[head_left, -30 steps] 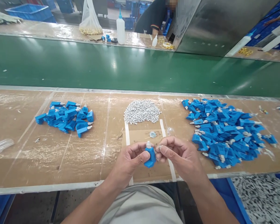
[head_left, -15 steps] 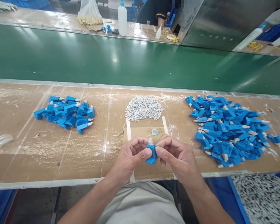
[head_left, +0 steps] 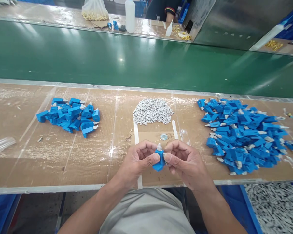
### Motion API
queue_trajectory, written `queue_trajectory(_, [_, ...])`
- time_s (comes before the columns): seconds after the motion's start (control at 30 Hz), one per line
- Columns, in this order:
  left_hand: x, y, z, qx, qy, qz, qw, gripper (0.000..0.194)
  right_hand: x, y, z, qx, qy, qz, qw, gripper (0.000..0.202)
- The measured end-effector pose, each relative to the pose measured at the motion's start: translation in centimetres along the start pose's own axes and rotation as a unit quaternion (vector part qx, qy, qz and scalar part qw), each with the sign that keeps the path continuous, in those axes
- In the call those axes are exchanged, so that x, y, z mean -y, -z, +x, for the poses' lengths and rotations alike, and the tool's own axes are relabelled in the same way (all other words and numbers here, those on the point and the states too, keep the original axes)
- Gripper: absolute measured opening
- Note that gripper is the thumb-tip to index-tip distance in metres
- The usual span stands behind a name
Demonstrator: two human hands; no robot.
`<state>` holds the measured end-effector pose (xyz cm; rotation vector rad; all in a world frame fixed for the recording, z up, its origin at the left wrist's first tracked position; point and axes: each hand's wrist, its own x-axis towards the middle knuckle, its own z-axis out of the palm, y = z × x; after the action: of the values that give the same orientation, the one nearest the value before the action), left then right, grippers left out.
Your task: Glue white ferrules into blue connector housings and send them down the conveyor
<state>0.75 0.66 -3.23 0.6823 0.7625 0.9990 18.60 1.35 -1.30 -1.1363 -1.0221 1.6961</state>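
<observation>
My left hand [head_left: 139,162] is closed, its thumb and fingers pinching a blue plastic housing [head_left: 158,165] with a light grey nozzle-like tip [head_left: 159,147] pointing up and away from me. On the housing's right side my right hand [head_left: 187,164] is closed too, thumb and forefinger pinched on a small grey piece [head_left: 164,156] that touches the housing. The fingertips mostly hide that piece. Beyond the hands lies a heap of small grey pieces [head_left: 152,111]. Between heap and hands, a small round translucent blue dish [head_left: 163,136] rests on a cardboard sheet [head_left: 148,136].
Blue housings with grey tips lie in a smaller pile [head_left: 70,113] at left and a larger pile [head_left: 244,136] at right. A green conveyor belt [head_left: 100,58] crosses behind the table. Beyond it are a white bottle [head_left: 130,16] and a co-worker's arm [head_left: 170,16].
The view has tilted down slightly and shifted a little left. Both hands keep their hold on the blue housing and small piece, with barely any finger movement.
</observation>
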Motion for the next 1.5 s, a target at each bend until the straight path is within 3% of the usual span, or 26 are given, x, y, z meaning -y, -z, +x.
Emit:
queue_trajectory(0.17, [-0.8,-0.6,-0.1,0.036,0.016,-0.024,0.999,0.028,-0.1,0.2,0.4,0.044,-0.077,0.124,0.988,0.029])
queue_trajectory(0.33, [-1.5,-2.2,-0.1,0.076,-0.006,-0.035,0.996,0.020,0.6,0.8,-0.3,0.057,-0.054,0.169,0.983,0.031])
queue_trajectory(0.47, [-1.2,-2.7,0.2,0.084,-0.001,-0.056,0.995,0.019,1.0,1.1,-0.6,0.057,-0.042,0.154,0.985,0.041])
queue_trajectory(0.7, [-0.7,-2.4,0.5,0.054,0.007,-0.037,0.998,0.024,0.2,1.0,-0.2,0.057,-0.050,0.169,0.983,0.025])
queue_trajectory(0.87, [-0.9,-2.4,0.6,0.042,0.033,-0.043,0.998,0.025,-0.1,0.7,0.2,0.066,-0.070,0.198,0.976,0.025])
queue_trajectory(1.03, [-1.1,-2.0,0.7,0.102,0.105,-0.136,0.980,0.029,1.0,0.9,-0.5,0.082,-0.055,0.209,0.973,0.048])
queue_trajectory(1.13, [-1.0,-1.7,0.8,0.137,0.121,-0.151,0.971,0.027,1.8,1.1,-1.1,0.091,-0.065,0.188,0.976,0.041])
queue_trajectory(1.5, [-0.7,-1.8,0.8,0.125,0.154,-0.155,0.968,0.025,0.8,1.5,-1.6,0.045,-0.088,0.174,0.980,0.039])
